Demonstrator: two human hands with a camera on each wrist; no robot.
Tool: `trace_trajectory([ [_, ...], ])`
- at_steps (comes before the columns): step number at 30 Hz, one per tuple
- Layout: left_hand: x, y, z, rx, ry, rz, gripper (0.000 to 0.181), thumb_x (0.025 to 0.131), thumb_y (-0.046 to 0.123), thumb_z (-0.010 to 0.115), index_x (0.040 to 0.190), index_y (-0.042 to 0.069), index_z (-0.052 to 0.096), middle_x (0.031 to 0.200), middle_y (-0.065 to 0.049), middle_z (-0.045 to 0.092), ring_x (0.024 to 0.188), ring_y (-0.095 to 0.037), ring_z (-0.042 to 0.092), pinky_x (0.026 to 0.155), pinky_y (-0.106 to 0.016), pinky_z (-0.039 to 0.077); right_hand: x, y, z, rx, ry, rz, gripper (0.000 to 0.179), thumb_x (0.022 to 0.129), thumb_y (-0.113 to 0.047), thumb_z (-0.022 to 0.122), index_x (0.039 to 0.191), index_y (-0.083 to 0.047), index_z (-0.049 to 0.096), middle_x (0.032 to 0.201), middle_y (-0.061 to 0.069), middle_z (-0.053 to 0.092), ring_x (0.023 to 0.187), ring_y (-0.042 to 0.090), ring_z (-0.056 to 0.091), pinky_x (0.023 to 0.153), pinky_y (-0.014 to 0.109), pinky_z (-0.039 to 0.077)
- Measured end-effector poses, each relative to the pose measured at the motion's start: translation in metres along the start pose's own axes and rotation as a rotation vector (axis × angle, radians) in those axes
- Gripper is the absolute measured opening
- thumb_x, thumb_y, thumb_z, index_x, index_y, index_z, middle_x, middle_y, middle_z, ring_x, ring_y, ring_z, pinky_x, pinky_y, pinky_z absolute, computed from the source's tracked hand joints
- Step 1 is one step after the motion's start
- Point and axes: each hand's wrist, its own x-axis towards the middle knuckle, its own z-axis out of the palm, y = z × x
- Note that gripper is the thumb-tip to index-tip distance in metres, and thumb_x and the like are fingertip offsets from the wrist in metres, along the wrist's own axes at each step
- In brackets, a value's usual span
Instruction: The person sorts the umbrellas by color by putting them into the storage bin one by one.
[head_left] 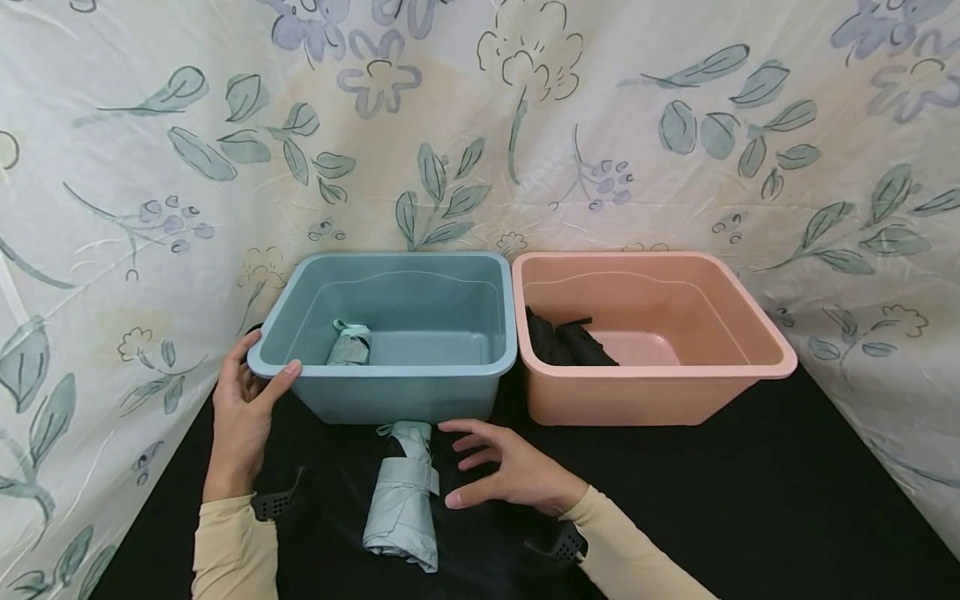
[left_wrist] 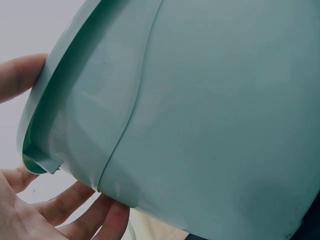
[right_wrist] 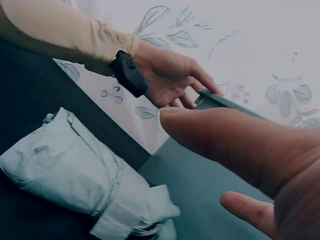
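My left hand (head_left: 243, 417) grips the left front corner of a blue plastic bin (head_left: 405, 387), thumb on the rim and fingers against the outer side. A folded pale blue umbrella (head_left: 405, 508), wrapped with its strap, lies on the black surface in front of that bin. Just right of this umbrella hovers my right hand (head_left: 513, 471), fingers spread and holding nothing; the right wrist view shows a gap between thumb and umbrella (right_wrist: 75, 165). Inside the blue bin lies another pale blue folded umbrella (head_left: 350, 344), its lower part hidden by the front wall.
Right beside the blue bin stands a pink bin (head_left: 645, 396), with black folded items (head_left: 577, 343) at its left end, partly hidden by the front wall. A floral sheet (head_left: 480, 167) hangs behind both bins and down the sides of the black tabletop (head_left: 750, 500).
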Motion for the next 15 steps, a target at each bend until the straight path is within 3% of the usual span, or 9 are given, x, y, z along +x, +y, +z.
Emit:
trace_trajectory([
  [6,0.0,0.0,0.0,-0.006,-0.003,-0.001,0.074,0.096,0.016,0.071,0.158,0.023,0.031,0.157,-0.015,0.035,0.14,-0.027,0.037,0.109,-0.026,0.036,0.012,0.006,0.01,0.024,-0.025,0.011,0.079,0.085,-0.015,0.084,0.153,-0.016,0.044,0.145,0.023,0.042,0.123,0.039,0.053,0.088,0.036,0.054],
  [15,0.0,0.0,0.0,-0.01,0.001,-0.003,0.075,0.096,0.016,0.071,0.158,0.022,0.031,0.157,-0.016,0.034,0.141,-0.028,0.036,0.119,-0.047,0.025,0.026,0.013,0.024,0.048,-0.027,0.025,0.077,0.084,-0.012,0.084,0.151,-0.02,0.048,0.141,0.013,0.045,0.115,0.029,0.056,0.086,0.036,0.053],
])
